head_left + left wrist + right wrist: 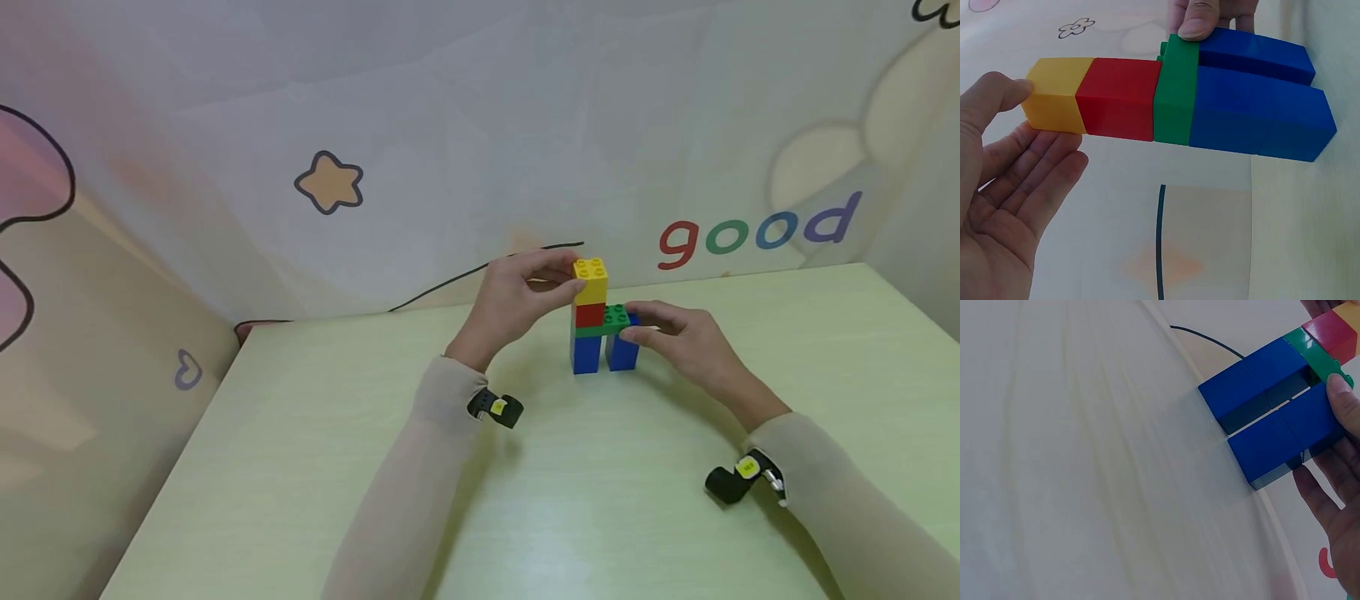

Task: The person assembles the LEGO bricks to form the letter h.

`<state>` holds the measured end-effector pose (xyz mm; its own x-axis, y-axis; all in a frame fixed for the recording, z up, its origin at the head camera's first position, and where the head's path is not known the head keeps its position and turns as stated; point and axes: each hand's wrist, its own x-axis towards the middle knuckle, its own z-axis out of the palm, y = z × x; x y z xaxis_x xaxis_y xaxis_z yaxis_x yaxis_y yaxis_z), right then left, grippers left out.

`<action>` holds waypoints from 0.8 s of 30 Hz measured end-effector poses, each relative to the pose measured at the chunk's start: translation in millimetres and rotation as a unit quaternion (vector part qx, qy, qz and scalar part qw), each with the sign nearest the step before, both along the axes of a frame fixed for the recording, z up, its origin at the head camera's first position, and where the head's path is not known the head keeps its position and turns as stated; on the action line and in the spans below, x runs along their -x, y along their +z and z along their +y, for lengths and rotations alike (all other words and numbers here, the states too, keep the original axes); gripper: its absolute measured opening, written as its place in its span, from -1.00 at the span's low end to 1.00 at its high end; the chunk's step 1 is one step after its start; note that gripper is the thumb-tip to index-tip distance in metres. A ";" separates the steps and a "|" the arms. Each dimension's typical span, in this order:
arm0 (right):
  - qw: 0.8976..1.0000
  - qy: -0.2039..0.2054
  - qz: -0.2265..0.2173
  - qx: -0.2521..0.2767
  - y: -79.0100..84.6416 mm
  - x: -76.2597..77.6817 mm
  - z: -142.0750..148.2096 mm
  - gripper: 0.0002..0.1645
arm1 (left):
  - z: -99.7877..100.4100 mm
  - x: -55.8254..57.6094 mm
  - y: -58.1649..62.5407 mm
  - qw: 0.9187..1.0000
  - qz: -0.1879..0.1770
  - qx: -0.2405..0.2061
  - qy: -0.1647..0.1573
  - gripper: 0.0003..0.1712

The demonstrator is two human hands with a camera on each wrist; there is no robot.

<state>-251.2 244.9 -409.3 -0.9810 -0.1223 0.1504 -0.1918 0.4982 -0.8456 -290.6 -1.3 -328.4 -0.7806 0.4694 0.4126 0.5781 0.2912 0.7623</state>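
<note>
A small building-block structure stands upright on the table. Two blue block columns (586,356) form its legs, each made of two blocks in the right wrist view. A green block (617,315) bridges them, its studs bare at the right. On its left end sits a red block (589,315), topped by a yellow block (592,290). My left hand (517,296) pinches the yellow block between thumb and fingers. My right hand (690,337) grips the right blue column (1285,434) near its top, with the thumb at the green block's edge.
The pale table (300,467) reaches back to a printed backdrop (450,150) close behind the blocks. Dark wrist cameras are strapped on both sleeves, the left camera (498,407) and the right camera (738,479).
</note>
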 end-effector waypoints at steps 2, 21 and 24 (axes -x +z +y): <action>1.000 0.000 -0.001 0.000 1.3 -0.5 0.5 -0.35 | 1.0 -0.7 1.6 1.000 -0.004 0.000 0.003 -0.63; 1.000 0.002 0.002 0.002 -4.1 3.6 -1.4 -0.32 | -5.9 -10.9 -53.9 0.990 -0.118 -0.078 0.020 -0.60; 1.000 0.003 0.002 0.002 -2.5 2.7 -1.7 -0.31 | -5.5 -15.9 -53.5 0.988 -0.138 -0.068 0.021 -0.61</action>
